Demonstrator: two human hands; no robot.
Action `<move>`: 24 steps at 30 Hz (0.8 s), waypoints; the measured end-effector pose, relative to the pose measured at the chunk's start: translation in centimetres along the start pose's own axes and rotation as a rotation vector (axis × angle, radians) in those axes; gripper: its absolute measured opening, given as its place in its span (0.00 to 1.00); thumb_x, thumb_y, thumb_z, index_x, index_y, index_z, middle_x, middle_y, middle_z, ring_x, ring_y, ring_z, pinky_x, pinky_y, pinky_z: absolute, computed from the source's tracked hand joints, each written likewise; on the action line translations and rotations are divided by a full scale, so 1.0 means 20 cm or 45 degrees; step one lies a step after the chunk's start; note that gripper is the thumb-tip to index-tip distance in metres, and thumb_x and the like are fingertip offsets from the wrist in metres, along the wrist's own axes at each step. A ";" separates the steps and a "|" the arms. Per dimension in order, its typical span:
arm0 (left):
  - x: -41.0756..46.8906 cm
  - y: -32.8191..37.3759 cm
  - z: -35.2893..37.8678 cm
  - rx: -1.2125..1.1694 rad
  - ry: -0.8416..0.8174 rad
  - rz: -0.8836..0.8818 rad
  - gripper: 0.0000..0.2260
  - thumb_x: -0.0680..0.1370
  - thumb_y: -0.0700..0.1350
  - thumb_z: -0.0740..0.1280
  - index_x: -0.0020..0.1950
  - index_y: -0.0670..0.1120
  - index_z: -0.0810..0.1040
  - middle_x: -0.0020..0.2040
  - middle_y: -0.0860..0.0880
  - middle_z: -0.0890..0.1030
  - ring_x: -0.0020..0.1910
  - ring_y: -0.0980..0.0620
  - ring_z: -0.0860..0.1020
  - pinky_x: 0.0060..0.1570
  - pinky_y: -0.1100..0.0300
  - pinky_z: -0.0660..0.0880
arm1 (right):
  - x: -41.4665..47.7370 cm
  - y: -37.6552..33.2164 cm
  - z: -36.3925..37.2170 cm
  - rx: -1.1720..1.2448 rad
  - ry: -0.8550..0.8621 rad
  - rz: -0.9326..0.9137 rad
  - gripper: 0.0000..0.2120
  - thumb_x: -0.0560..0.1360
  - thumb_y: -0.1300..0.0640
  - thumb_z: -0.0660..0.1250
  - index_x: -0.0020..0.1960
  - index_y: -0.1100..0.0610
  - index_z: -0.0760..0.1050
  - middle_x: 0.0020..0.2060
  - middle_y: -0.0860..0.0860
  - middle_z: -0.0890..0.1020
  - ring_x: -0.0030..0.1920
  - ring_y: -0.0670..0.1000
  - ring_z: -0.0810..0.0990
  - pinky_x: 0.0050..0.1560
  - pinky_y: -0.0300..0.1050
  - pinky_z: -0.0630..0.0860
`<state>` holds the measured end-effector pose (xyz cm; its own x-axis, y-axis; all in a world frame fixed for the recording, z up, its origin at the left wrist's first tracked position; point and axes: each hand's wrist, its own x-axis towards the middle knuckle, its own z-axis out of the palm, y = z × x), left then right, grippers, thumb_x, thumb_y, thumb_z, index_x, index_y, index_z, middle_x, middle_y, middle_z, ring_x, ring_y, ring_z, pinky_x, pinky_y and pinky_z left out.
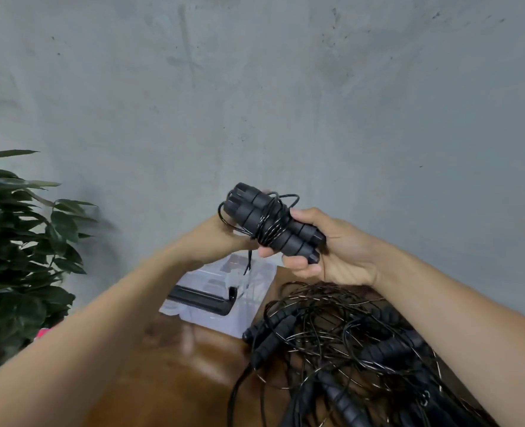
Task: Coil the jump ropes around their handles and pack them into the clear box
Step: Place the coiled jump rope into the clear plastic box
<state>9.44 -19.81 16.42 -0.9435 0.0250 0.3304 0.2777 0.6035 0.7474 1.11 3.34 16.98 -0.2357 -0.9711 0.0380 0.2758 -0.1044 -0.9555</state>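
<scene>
**While a coiled jump rope (270,226) is held, others lie tangled**

On the wooden table (169,380), a tangled pile of jump ropes (341,343) lies at right, with the clear box (224,312) just beyond its left edge. Above them the right hand (335,251) grips the lower end of the coiled jump rope, its cord wound round the paired handles. The left hand (221,238) curls round its far side, mostly hidden. A leafy plant (24,241) stands left by the grey wall (255,87).

I see a glossy brown table (175,380); a clear box (218,325) sits at its far edge, and just beside it, on my right, lies a tangled heap of black jump ropes (347,340)
</scene>
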 end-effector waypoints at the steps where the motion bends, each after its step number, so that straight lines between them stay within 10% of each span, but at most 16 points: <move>1: 0.02 0.01 0.03 -0.050 0.038 0.004 0.14 0.82 0.38 0.71 0.64 0.53 0.80 0.58 0.65 0.85 0.59 0.70 0.79 0.59 0.72 0.75 | 0.02 -0.02 -0.03 0.015 -0.053 0.003 0.24 0.85 0.46 0.62 0.70 0.62 0.79 0.61 0.67 0.81 0.37 0.49 0.76 0.31 0.37 0.71; 7: 0.19 -0.08 0.13 -0.278 0.099 -0.099 0.22 0.88 0.45 0.60 0.35 0.57 0.78 0.30 0.52 0.68 0.30 0.51 0.67 0.36 0.52 0.70 | 0.16 -0.22 -0.24 -0.088 -0.076 -0.004 0.24 0.86 0.51 0.64 0.75 0.65 0.73 0.61 0.66 0.82 0.40 0.50 0.78 0.35 0.38 0.75; 12: 0.30 -0.03 0.06 -0.038 0.082 -0.172 0.17 0.85 0.63 0.60 0.50 0.55 0.83 0.31 0.54 0.68 0.30 0.53 0.67 0.32 0.60 0.67 | 0.25 -0.43 -0.32 -0.427 0.271 0.017 0.21 0.84 0.59 0.69 0.73 0.66 0.69 0.54 0.64 0.85 0.40 0.52 0.78 0.34 0.42 0.73; 18: 0.34 0.06 -0.02 0.491 -0.115 -0.188 0.14 0.88 0.50 0.62 0.53 0.43 0.81 0.32 0.55 0.76 0.31 0.61 0.73 0.33 0.65 0.67 | 0.31 -0.45 -0.35 -1.189 0.647 0.009 0.25 0.82 0.51 0.73 0.71 0.46 0.62 0.45 0.53 0.89 0.32 0.49 0.79 0.38 0.45 0.75; 24: 0.42 0.30 -0.13 0.551 -0.163 -0.105 0.11 0.85 0.51 0.68 0.44 0.53 0.80 0.31 0.64 0.77 0.31 0.61 0.74 0.33 0.67 0.67 | 0.26 -0.47 -0.42 -1.599 0.668 0.129 0.23 0.83 0.48 0.71 0.72 0.45 0.64 0.46 0.49 0.83 0.36 0.51 0.85 0.33 0.37 0.73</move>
<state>3.74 -18.13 25.20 -0.9816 0.0447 0.1856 0.1253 0.8844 0.4495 -10.53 1.16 23.70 -0.6658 -0.7384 0.1071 -0.6460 0.4987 -0.5779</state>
